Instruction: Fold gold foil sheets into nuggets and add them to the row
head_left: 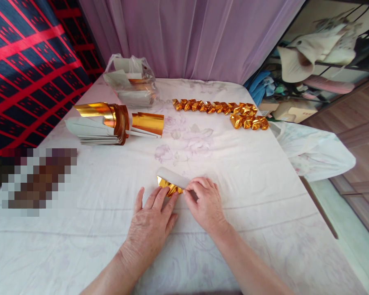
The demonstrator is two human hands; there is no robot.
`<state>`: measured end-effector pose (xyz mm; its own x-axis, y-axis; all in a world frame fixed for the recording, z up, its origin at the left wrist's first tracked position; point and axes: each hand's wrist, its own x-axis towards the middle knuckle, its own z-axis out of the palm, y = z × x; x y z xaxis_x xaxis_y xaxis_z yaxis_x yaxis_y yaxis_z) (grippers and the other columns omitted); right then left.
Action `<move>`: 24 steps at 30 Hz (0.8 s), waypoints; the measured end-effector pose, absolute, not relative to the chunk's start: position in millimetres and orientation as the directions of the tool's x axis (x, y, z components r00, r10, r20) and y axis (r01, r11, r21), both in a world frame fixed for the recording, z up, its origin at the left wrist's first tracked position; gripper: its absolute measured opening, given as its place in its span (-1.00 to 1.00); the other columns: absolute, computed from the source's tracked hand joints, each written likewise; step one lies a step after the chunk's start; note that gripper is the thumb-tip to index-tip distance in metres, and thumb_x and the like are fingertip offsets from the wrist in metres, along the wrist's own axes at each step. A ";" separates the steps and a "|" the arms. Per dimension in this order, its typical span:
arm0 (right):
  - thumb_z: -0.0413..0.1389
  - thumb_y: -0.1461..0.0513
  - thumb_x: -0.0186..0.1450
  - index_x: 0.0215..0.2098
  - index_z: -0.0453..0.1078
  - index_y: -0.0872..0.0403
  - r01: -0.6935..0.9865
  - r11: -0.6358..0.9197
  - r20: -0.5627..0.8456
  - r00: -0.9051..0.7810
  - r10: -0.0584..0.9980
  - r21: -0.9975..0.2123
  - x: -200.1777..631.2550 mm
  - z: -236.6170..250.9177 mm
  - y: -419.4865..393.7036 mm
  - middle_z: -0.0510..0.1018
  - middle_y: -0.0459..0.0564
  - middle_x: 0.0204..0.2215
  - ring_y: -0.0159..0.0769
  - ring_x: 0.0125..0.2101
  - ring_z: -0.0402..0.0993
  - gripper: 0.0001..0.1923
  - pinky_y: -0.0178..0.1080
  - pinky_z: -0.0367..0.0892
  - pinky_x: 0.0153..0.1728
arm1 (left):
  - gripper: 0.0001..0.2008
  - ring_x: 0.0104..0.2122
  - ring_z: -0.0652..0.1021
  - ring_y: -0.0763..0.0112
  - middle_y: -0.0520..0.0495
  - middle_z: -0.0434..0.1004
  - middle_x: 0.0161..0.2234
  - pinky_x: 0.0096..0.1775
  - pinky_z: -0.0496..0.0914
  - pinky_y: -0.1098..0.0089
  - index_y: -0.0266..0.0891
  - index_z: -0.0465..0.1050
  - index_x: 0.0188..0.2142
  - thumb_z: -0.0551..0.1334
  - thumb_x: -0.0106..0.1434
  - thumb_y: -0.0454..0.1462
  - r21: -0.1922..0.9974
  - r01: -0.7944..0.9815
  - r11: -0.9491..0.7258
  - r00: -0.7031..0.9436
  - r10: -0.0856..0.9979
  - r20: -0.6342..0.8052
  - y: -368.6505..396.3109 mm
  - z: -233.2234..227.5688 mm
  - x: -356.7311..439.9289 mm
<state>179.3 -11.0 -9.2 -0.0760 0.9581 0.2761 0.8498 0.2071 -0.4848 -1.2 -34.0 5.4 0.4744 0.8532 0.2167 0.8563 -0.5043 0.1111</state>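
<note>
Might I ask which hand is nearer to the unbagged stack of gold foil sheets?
Left: the left hand is in front of the stack, right of its middle; the right hand is farther right.

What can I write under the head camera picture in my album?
Left hand on gold paper, right hand pinching its edge, gold pieces lined up beyond.

Looks like a home; exact room unclear. Purple curtain (187,39) hangs in folds at 12 o'clock. Red-and-dark patterned fabric (27,61) at 10. Open shelves (361,73) at 2, crammed with personal stuff: what looks like a pale brimmed hat (295,67), bunched blue cloth (264,87), cardboard box (301,110). Wood-grain surface (364,114) at 3, floor or cabinet, can't tell. Floral cloth (203,157) covers the worktop, centre. All domestic furnishings.
</note>
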 end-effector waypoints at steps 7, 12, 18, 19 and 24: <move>0.18 0.29 0.26 -0.40 0.40 0.02 0.861 0.189 0.273 -0.061 0.960 -0.473 177.9 -9.6 -10.5 0.53 -0.09 -0.31 -0.23 -0.24 0.38 -0.92 -0.17 0.12 -0.22 | -0.61 0.09 0.46 0.09 -0.14 0.49 0.10 0.26 0.03 -0.10 -0.13 0.42 0.15 0.13 0.36 -0.20 0.108 0.859 -0.501 0.471 0.855 0.219 -33.9 5.7 0.7; 0.17 0.28 0.26 -0.40 0.40 0.02 0.875 0.177 0.268 -0.056 0.962 -0.450 176.7 -9.5 -10.4 0.53 -0.07 -0.31 -0.23 -0.24 0.38 -0.93 -0.17 0.12 -0.22 | -0.62 0.08 0.46 0.09 -0.15 0.49 0.09 0.26 0.03 -0.10 -0.13 0.43 0.14 0.14 0.35 -0.22 0.106 0.860 -0.499 0.469 0.855 0.221 -33.8 7.2 1.4; 0.15 0.28 0.27 -0.40 0.40 0.02 0.879 0.163 0.262 -0.045 0.964 -0.448 176.1 -9.3 -10.4 0.53 -0.06 -0.30 -0.22 -0.23 0.39 -0.92 -0.16 0.14 -0.21 | -0.61 0.08 0.46 0.08 -0.16 0.50 0.09 0.25 0.04 -0.11 -0.15 0.43 0.14 0.11 0.35 -0.25 0.108 0.855 -0.508 0.477 0.850 0.222 -33.6 8.2 1.0; 0.15 0.28 0.27 -0.40 0.39 0.02 0.879 0.163 0.263 -0.044 0.964 -0.447 176.1 -9.4 -10.4 0.53 -0.06 -0.30 -0.22 -0.23 0.39 -0.92 -0.16 0.14 -0.21 | -0.61 0.08 0.46 0.08 -0.16 0.50 0.09 0.25 0.05 -0.11 -0.15 0.43 0.14 0.11 0.35 -0.25 0.109 0.855 -0.507 0.477 0.851 0.219 -33.6 8.1 1.0; 0.16 0.28 0.27 -0.38 0.39 0.02 0.873 0.156 0.246 -0.042 0.968 -0.462 175.9 -9.0 -10.8 0.53 -0.06 -0.29 -0.21 -0.22 0.38 -0.94 -0.16 0.14 -0.20 | -0.61 0.08 0.46 0.06 -0.17 0.49 0.10 0.24 0.05 -0.14 -0.15 0.43 0.14 0.11 0.35 -0.26 0.113 0.858 -0.500 0.472 0.857 0.210 -33.9 7.3 1.4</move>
<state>175.9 -10.8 -9.0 -0.0424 0.9683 0.2462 0.8731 0.1557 -0.4620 1.4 -33.9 7.3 0.4717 0.8565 0.2096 0.8585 -0.5003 0.1126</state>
